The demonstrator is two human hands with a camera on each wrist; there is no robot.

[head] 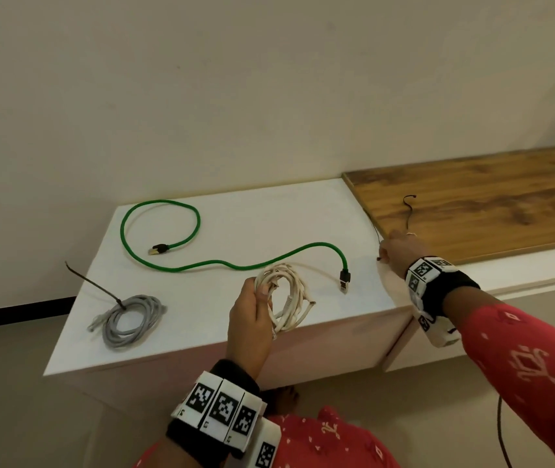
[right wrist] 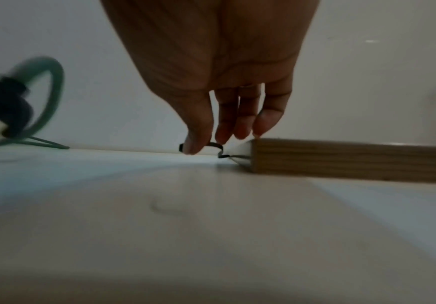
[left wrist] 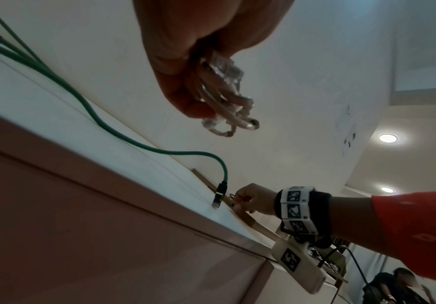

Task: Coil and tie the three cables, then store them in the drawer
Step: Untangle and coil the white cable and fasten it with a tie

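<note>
At the wooden board's (head: pixel 492 211) edge, right hand (head: pixel 401 249) pinches a twist tie (right wrist: pixel 213 147).

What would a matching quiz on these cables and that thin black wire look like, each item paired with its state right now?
Things:
1. grey cable
2. white cable
3. green cable
4. black twist tie

States:
A. lying uncoiled across the white top
B. coiled, gripped in the left hand
C. pinched by the right hand at the wooden board's edge
D. coiled on the white top, a tie already on it

Pairs: 1-D, 2-B, 3-A, 4-C
</note>
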